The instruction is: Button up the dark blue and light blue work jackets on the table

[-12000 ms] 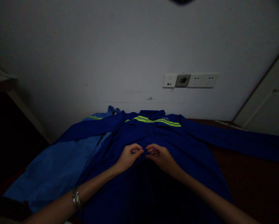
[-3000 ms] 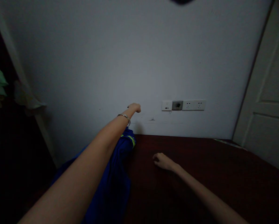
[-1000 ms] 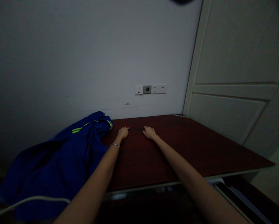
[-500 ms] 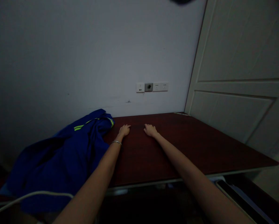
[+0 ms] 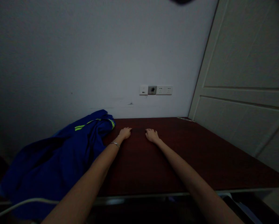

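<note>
Our left hand (image 5: 125,133) and right hand (image 5: 151,135) are palm down on the dark red bench (image 5: 141,165), fingers bent a little and loosely spread, and we see nothing in either grip. The blue shirt (image 5: 64,158) lies in a heap on our left. Its long way slants: the far end is by the wall (image 5: 120,62), and the rest runs toward us and out left. Our left hand is nearer, just beside that far end but not touching.

Clothes (image 5: 57,161) lie left on the table (image 5: 139,166), before the wall (image 5: 102,56).
</note>
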A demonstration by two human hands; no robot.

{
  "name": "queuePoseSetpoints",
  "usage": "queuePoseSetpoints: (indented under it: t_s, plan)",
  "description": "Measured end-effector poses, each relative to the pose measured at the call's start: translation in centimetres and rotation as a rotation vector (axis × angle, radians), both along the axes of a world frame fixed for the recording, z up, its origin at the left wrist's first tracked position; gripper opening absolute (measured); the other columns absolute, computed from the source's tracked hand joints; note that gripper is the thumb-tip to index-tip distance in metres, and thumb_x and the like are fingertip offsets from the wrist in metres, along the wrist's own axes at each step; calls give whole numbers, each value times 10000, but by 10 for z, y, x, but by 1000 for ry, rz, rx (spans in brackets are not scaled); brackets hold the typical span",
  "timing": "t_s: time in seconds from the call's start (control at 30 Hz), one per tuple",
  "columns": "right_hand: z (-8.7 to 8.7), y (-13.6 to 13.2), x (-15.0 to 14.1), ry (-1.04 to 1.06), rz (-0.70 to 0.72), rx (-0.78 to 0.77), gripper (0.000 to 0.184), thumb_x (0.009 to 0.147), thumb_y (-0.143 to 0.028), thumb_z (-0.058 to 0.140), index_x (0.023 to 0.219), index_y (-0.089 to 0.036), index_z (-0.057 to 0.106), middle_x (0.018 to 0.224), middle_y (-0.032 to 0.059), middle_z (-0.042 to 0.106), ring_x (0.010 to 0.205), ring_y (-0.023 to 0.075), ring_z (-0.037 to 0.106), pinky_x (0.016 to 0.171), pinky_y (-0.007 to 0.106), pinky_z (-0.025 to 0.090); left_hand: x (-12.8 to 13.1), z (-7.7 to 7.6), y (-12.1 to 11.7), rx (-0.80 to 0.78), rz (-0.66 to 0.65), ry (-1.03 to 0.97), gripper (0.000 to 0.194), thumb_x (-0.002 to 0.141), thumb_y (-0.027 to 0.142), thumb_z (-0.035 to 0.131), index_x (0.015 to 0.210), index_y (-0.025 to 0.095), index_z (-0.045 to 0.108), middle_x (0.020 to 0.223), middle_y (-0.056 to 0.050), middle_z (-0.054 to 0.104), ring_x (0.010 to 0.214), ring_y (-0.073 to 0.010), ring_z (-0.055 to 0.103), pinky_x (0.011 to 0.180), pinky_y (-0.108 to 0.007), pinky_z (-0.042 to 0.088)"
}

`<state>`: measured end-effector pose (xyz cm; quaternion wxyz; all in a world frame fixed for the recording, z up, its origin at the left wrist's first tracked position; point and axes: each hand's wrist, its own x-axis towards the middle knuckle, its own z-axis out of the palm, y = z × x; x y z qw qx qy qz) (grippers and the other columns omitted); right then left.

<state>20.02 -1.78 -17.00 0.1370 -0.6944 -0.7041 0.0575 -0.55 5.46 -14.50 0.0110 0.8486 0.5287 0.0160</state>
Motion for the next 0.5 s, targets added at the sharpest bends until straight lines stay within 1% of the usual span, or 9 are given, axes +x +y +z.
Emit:
queuePoseSetpoints:
  t_s: [0.1,0.17,0.2,0.27,0.33,0.43,0.5]
  plan:
    - [3,8,0,-26,46,-11,407,842,-317,372,1222,-188,444,1341,142,376,1218,323,308,942,519,230,1,9,6,-49,-12,-4,390,778,206,449,1155,202,549,1178,-114,559,1070,-249,527,909,-377,404]
    - [8,18,-1,-40,82,-8,453,841,-320,381,1274,-189,398,1400,143,279,1268,347,214,963,529,197,-1,22,15,-67,-3,-28,363,743,178,485,1087,197,598,1104,-98,607,1022,-232,558,895,-337,415]
    - [11,24,-3,-39,99,-5,473,848,-322,371,1304,-195,363,1419,142,240,1281,349,184,969,526,193,-3,30,20,-66,7,-50,356,735,160,484,1065,192,613,1091,-86,616,1015,-217,561,892,-308,415]
    - [18,40,-9,-5,126,3,501,864,-325,347,1349,-211,293,1434,139,199,1293,343,165,975,511,207,-10,53,35,-50,37,-103,355,730,129,463,1038,181,632,1071,-62,627,999,-183,564,873,-245,414]
    - [25,59,-20,111,147,23,512,868,-319,353,1361,-209,271,1430,140,214,1297,321,177,990,480,217,-21,79,51,-33,79,-157,351,720,120,464,1014,176,646,995,-40,653,942,-162,580,828,-209,422]
    - [33,89,-46,384,208,47,489,861,-285,397,1330,-162,338,1374,144,336,1273,250,273,1022,393,224,-47,120,78,-8,203,-230,352,695,115,480,1000,154,651,822,-32,668,801,-153,598,733,-212,441]
    - [36,109,-68,508,247,38,454,857,-273,413,1290,-141,396,1315,128,428,1219,200,366,1016,327,260,-72,143,95,10,307,-282,319,680,119,493,952,113,660,721,-33,650,726,-149,590,676,-214,442]
